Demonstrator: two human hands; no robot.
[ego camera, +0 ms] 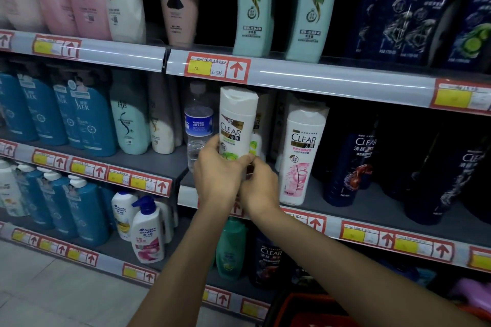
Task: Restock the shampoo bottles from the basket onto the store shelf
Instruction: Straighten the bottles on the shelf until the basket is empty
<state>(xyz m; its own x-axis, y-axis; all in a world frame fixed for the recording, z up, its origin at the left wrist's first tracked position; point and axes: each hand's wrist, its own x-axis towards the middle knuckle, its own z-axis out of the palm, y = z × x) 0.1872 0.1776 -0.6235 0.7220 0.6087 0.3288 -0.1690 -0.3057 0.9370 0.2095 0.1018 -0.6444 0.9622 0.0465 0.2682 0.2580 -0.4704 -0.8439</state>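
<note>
**A:** What is the grip doing?

**B:** Both hands are on it. The left hand wraps round the lower body of the shampoo bottle, fingers curled across its front. The right hand pinches the bottom right corner, close against the left.

**A:** Which way does the bottle lie from the grip?

**B:** Straight up out of both hands. Its long axis is near vertical, with the white flip cap on top, just under the price rail. The label faces the person.

**A:** And against the shelf?

**B:** It is at the front of the middle shelf, in the slot between a water bottle on the left and a pink-labelled bottle on the right. The hands hide its base, so I cannot tell whether it is set down.

**A:** Which hand matters more next?

**B:** I would judge the left, which sits higher and seems to carry it, while the right steadies the base. What is left looks short: back and down into the slot, upright, label outward.

**A:** The basket?

**B:** The basket is red, low at the right edge and well apart from the hands. Its contents are not visible.
</note>
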